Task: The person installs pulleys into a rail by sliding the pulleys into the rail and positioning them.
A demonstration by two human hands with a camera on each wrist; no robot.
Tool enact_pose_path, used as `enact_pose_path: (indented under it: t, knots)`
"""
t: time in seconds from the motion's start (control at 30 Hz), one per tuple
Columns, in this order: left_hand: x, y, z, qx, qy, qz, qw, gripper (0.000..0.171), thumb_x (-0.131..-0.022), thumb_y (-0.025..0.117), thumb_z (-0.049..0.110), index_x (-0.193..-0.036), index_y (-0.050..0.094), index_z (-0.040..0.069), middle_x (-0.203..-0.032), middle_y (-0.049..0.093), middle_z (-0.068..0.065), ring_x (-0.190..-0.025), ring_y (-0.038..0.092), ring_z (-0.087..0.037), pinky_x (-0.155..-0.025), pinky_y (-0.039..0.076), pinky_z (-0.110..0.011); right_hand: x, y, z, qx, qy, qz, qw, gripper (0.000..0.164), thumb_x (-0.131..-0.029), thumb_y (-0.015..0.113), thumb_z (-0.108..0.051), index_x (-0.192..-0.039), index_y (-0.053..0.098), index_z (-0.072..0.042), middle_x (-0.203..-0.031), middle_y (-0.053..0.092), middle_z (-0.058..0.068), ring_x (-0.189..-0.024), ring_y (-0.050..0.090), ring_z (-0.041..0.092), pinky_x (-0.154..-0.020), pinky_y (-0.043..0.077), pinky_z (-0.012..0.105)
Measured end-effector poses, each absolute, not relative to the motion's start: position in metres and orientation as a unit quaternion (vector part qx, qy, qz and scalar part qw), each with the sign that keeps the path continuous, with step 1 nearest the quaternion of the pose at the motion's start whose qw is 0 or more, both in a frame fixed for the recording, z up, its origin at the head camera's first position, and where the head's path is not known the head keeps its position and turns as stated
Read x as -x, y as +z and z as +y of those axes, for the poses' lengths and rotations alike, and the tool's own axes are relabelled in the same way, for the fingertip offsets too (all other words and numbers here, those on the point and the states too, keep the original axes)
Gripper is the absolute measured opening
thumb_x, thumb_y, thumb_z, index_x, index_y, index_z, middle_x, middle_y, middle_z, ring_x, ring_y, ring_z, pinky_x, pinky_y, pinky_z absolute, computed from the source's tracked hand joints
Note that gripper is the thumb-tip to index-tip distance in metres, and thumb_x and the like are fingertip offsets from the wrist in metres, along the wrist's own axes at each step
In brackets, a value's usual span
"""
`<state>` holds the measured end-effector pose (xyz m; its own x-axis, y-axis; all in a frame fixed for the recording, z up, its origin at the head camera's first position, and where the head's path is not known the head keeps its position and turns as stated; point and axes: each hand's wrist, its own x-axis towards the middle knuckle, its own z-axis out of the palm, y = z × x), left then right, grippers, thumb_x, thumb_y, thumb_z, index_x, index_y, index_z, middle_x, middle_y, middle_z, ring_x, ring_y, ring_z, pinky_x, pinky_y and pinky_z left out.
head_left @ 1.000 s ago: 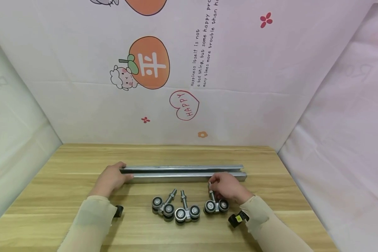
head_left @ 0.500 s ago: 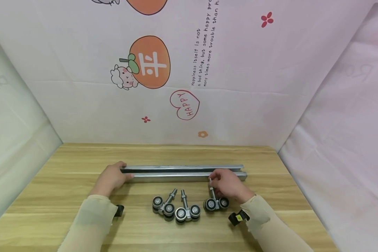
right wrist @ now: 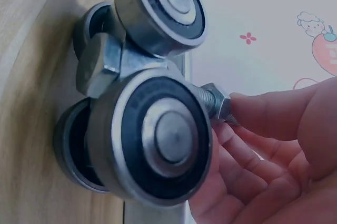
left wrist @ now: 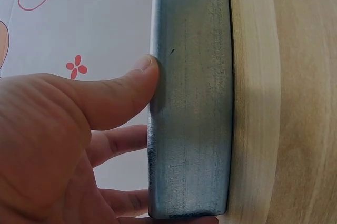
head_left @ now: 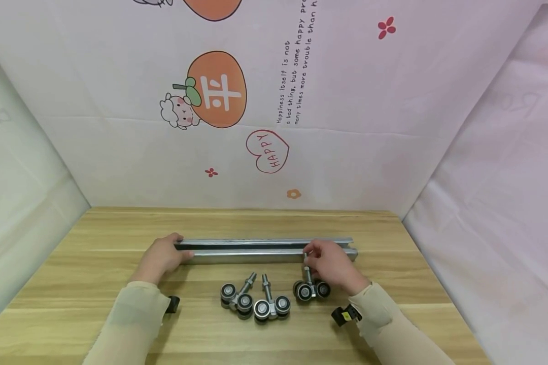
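A silver C-shaped steel channel rail (head_left: 251, 257) lies along the table with its slot facing up. My left hand (head_left: 163, 257) holds its left end, the thumb on the near edge. In the left wrist view the thumb touches the rail's (left wrist: 195, 98) edge and other fingers reach the end. My right hand (head_left: 331, 262) pinches the threaded bolt of a four-wheel roller trolley (head_left: 305, 291) just in front of the rail. The right wrist view shows thumb and fingers at the nut (right wrist: 222, 105); whether the wheels (right wrist: 168, 145) touch the table is unclear.
Two more roller trolleys, one at left (head_left: 237, 301) and one in the middle (head_left: 272, 307), lie before the rail with bolts pointing away. A wood-grain table (head_left: 237, 339) bears everything. White printed cloth (head_left: 347, 152) stands behind and at both sides.
The right hand has raised the trolley's bolt and moved slightly away from me, so the trolley stands more upright and its rear wheels show more. The left hand and rail stay put.
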<state>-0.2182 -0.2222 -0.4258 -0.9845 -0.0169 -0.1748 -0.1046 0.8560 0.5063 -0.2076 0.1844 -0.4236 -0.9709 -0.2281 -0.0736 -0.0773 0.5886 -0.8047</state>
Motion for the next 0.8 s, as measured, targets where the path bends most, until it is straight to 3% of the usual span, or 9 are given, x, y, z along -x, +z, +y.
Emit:
enact_pose_path:
  t: [0.4,0.67,0.8]
  knots:
    - [0.218,-0.427,-0.222,0.031,0.272,0.958,0.088,0.068,-0.096,0.067,0.036,-0.144,0.044,-0.006,-0.137,0.048,-0.036,-0.124,0.045,-0.055,-0.098,0.039,-0.064,0.203,-0.418,0.183,0.094,-0.402,0.91,0.036,0.019,-0.096,0.067,-0.004,-0.115,0.068,-0.004,-0.094,0.065,0.002,-0.072,0.065,0.017,-0.063,0.056,0.031]
    - [0.216,-0.424,-0.221,0.03,0.273,0.958,0.085,0.067,-0.096,0.067,0.035,-0.143,0.044,-0.006,-0.136,0.049,-0.035,-0.122,0.046,-0.054,-0.097,0.04,-0.064,0.199,-0.413,0.182,0.104,-0.34,0.934,-0.006,0.015,-0.094,0.07,-0.008,-0.108,0.069,-0.011,-0.093,0.065,-0.004,-0.087,0.062,0.016,-0.074,0.053,0.039]
    - [0.216,-0.423,-0.221,0.03,0.274,0.957,0.085,0.067,-0.096,0.068,0.034,-0.143,0.044,-0.007,-0.136,0.049,-0.036,-0.122,0.046,-0.055,-0.097,0.04,-0.064,0.195,-0.411,0.183,0.1,-0.346,0.933,-0.005,0.013,-0.092,0.071,-0.006,-0.104,0.068,-0.012,-0.091,0.064,-0.005,-0.086,0.062,0.016,-0.074,0.054,0.038]
